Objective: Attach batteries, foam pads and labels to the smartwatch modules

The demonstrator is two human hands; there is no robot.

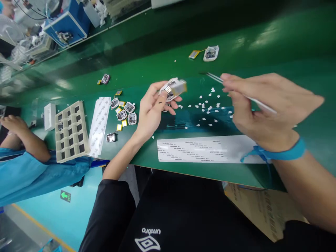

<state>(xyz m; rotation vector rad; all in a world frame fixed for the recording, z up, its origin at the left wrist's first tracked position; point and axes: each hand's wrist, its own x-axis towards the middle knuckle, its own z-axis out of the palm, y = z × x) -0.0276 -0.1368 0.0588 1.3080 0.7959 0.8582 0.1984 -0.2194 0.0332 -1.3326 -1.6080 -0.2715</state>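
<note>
From where I stand, the person's left hand has its thumb and fingers clamped on a white-rimmed, rounded-square device casing with exposed circuitry, thumb across its open face, while a flat silver battery with a yellow edge sticks out past the fingertips on the right. The right hand has thumb and fingers pinched together around slim metal tweezers; their dark tip points back toward the held casing, well apart from it, and I cannot tell whether it grips anything. A bright blue wristband circles that wrist. Between and below the two sets of fingers, small white round-tabbed pieces lie scattered over the green work surface. Nearer the body, below the fingers, lies a long white printed sheet. Beyond the tweezers' tip rests another open white casing, wired to a yellow-edged battery. Left of the left fingers sits a cluster of open white casings with yellow batteries, and near it a dark open casing with a silvery rim. Farther left come a stack of white printed strips and a cream compartment tray. Farthest out that way, a co-worker's hand shows above a blue garment.
</note>
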